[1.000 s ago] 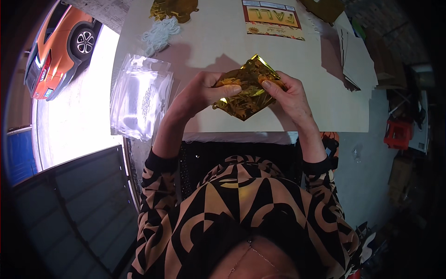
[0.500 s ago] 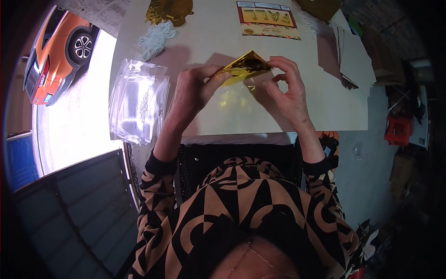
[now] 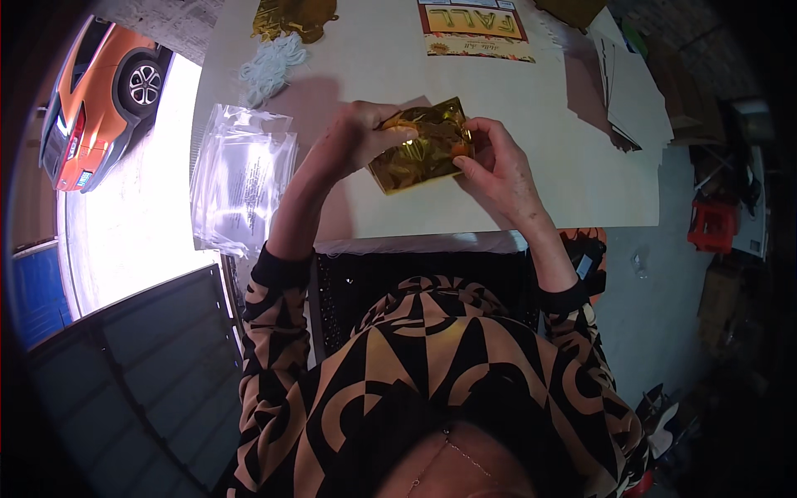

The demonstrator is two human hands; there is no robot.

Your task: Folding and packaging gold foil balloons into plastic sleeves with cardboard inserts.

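Right now the gold foil piece (image 3: 419,149) is held just above the white table (image 3: 548,166), between the person's two hands. Its long axis runs from about eight o'clock to two o'clock, with the lower corner pointing toward eight and the upper end tipped toward two. The left hand (image 3: 357,137) is closed over the upper left edge, at about ten o'clock from the foil's middle, fingers curled and pinching the sheet. The right hand (image 3: 494,166) grips the right edge at about three o'clock, thumb and fingertips pressed on the foil, so the sheet lies mostly between and below the two grips. At nine o'clock from the left hand lies a stack of clear plastic bags (image 3: 241,178). At twelve o'clock sits a printed card (image 3: 473,29), and at eleven o'clock a bundle of white string (image 3: 270,66).
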